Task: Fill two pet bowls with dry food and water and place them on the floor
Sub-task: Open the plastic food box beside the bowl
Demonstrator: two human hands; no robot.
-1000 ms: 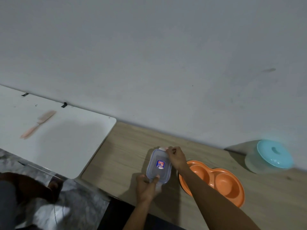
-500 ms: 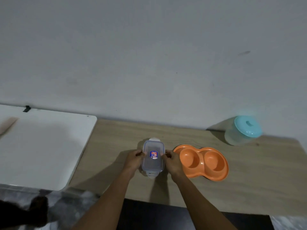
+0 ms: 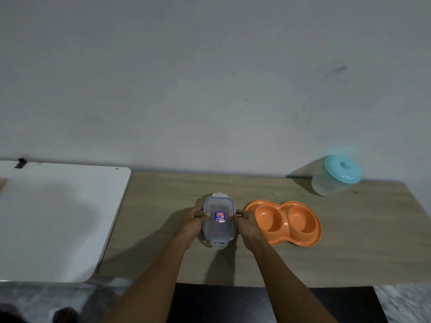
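A clear rectangular food container (image 3: 218, 229) with a snap lid and a small blue and red label sits on the wooden table (image 3: 349, 252). My left hand (image 3: 193, 222) grips its left long side and my right hand (image 3: 247, 223) grips its right long side. Both end flaps of the lid stick out loose. Just to the right lies an orange double pet bowl (image 3: 285, 222), both wells empty. A round translucent tub with a turquoise lid (image 3: 335, 176) stands at the back right against the wall.
A white table (image 3: 58, 217) adjoins the wooden one on the left, with a black clip (image 3: 21, 163) at its back edge. A grey wall rises right behind both. Marbled floor (image 3: 401, 304) shows below the table's front edge.
My hands shifted from the container's ends to its two long sides. The view swung right and levelled, so the pink comb on the white table has slid out of sight.
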